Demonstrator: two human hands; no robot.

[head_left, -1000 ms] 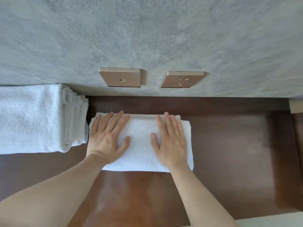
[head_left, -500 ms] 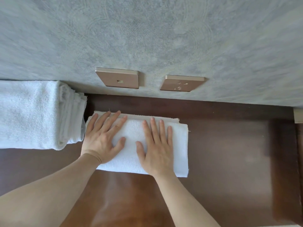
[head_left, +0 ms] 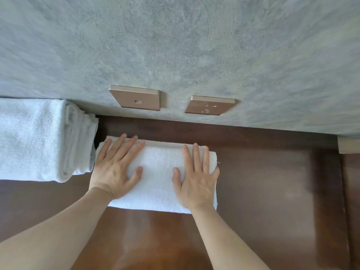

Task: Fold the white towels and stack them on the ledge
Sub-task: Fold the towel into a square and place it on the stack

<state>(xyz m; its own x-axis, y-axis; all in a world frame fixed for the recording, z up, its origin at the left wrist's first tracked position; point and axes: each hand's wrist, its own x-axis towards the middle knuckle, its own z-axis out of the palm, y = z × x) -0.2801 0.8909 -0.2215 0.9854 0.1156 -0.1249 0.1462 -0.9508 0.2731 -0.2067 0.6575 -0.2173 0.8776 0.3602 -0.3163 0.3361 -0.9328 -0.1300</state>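
A folded white towel [head_left: 158,173] lies flat on the dark brown wooden ledge [head_left: 272,182], close to the wall. My left hand [head_left: 115,168] presses palm-down on its left end with fingers spread. My right hand [head_left: 195,178] lies flat on its right end, fingers straight and pointing at the wall. Neither hand grips the cloth. To the left stands a taller stack of folded white towels [head_left: 39,141], its layered edges facing the small towel and almost touching it.
A grey textured wall [head_left: 175,45] rises right behind the ledge. Two bronze plates are mounted low on it: a switch plate [head_left: 136,98] and a socket plate [head_left: 209,105]. A lighter strip [head_left: 348,146] shows at the ledge's right end.
My right hand slid from the towel's middle out to its right end. My left hand stayed on the left end. The view shifted slightly.
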